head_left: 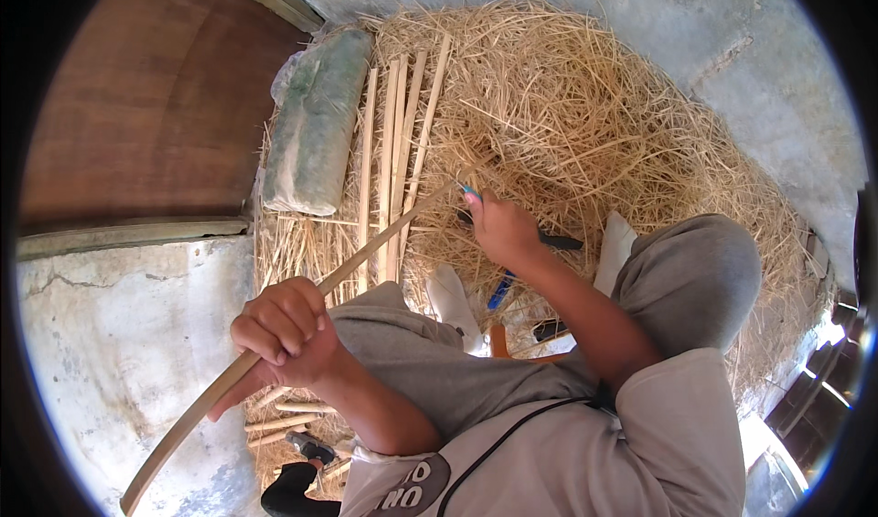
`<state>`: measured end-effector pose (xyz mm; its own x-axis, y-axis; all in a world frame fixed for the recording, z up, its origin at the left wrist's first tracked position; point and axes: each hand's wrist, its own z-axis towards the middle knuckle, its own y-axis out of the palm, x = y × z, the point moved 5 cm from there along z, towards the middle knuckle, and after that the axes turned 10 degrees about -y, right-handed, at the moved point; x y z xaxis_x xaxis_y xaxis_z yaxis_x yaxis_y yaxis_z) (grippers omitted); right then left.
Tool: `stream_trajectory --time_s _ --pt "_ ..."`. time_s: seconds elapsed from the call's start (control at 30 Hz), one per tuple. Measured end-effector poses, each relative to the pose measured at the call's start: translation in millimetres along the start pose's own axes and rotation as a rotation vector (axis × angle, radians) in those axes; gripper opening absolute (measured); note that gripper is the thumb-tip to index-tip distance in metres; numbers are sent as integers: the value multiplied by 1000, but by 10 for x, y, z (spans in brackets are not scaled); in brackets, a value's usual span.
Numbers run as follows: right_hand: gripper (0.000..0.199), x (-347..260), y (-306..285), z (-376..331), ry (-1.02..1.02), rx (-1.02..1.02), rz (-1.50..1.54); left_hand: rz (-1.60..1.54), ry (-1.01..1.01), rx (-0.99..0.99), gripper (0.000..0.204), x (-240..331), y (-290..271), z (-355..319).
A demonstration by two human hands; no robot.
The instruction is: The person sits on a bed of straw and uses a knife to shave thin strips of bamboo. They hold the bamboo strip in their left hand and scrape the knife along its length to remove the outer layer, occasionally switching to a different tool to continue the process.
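Note:
A long bamboo strip (366, 249) slants from the lower left up to the straw. My left hand (288, 330) is closed around its lower part. Near the strip's far end, my right hand (503, 229) grips a small knife (470, 191) with a blue handle. The short blade meets the strip or lies right over it; contact is hard to tell. My right fingers hide most of the handle.
Straw (567, 106) covers the floor. Several pale strips (398, 151) lie beside a wrapped roll (315, 124). A blue tool (500, 290) and a dark object (560, 242) lie between my legs. Shorter sticks (279, 426) are at lower left, by a grey wall (119, 334).

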<state>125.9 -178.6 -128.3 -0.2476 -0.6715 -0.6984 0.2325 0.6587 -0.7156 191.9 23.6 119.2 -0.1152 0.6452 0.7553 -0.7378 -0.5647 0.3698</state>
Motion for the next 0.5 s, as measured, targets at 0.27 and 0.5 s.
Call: stream_trajectory --time_s 0.27,0.5 --pt "45 42 40 18 -83 -13 -148 3 -10 2 80 -7 9 -42" --pt "48 -293 57 -64 -139 47 1 -31 4 149 79 17 -146 -117"
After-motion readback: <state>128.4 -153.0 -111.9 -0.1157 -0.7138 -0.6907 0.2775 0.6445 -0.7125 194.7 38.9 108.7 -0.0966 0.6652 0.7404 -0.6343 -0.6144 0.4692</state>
